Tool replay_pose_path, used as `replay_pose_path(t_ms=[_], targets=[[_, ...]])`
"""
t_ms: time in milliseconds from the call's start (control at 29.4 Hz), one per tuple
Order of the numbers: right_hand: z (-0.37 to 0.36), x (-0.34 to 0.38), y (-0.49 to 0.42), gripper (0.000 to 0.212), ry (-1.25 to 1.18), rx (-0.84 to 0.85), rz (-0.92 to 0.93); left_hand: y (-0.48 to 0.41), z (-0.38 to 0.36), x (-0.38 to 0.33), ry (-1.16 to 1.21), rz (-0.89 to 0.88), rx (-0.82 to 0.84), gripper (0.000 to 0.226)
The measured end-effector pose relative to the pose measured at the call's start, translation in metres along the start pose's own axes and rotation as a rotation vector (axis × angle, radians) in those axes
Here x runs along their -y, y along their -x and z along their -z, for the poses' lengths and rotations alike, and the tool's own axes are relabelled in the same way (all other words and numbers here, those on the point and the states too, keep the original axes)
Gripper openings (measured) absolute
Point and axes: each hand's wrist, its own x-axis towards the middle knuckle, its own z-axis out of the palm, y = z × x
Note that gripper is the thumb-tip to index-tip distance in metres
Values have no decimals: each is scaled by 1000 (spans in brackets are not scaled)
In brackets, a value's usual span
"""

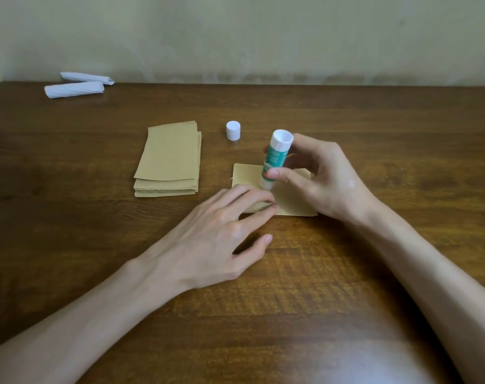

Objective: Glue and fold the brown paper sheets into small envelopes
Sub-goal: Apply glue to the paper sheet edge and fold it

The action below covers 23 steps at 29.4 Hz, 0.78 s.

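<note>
A single brown paper sheet (291, 202) lies on the wooden table (346, 273) in the middle. My left hand (219, 239) rests on its left part, straight fingers pressing the paper down. My right hand (321, 178) grips a white and green glue stick (276, 159), held nearly upright with its lower end touching the sheet. Its white cap (233, 130) stands on the table behind. A stack of brown paper sheets (169, 159) lies to the left.
Two folded white paper pieces (77, 84) lie at the table's far left corner by the wall. The wall runs along the table's back edge.
</note>
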Motion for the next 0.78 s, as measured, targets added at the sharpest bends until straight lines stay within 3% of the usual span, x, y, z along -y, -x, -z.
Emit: replay_pose_path(t_ms=[102, 272, 783], targets=[[1, 3, 0, 38, 46, 41, 21, 1, 0, 0, -13, 4, 13, 53], [5, 3, 1, 26, 141, 99, 41, 1, -1, 0, -21, -2, 21, 52], [-10, -1, -18, 19, 249, -69, -84, 2, -1, -1, -30, 6, 30, 54]])
